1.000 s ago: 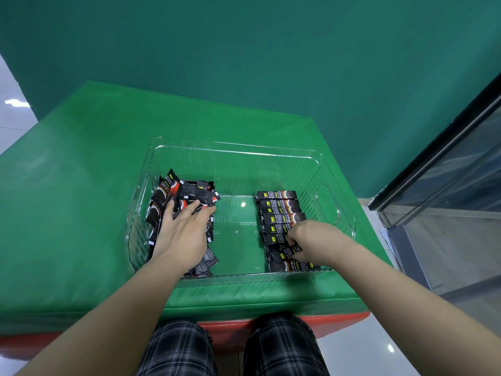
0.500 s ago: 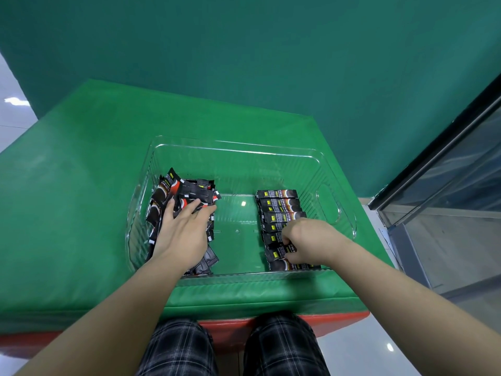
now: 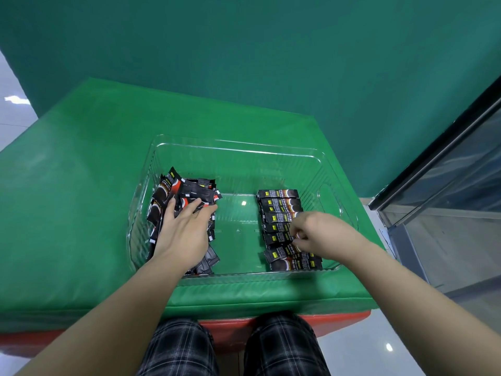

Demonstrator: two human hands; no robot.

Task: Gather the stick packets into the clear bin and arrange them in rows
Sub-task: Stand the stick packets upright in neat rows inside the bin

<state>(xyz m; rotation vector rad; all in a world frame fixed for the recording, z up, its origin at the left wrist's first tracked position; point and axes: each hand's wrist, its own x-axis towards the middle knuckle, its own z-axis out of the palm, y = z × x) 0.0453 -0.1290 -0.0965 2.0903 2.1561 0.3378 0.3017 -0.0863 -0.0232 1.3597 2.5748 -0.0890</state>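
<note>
Green table cover (image 3: 81, 202), plaid trousers (image 3: 282, 346).

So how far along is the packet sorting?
Done: one row of black stick packets lies along the clear plastic bin's right side. In hand: the right hand pinches a packet there. Left: the loose pile beneath the left hand.

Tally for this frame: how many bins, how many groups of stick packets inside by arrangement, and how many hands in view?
Clear bin: 1
Loose heap of packets, under the left hand: 1
Neat row of packets, which the right hand pinches at: 1
Hands: 2
Total: 5
</note>
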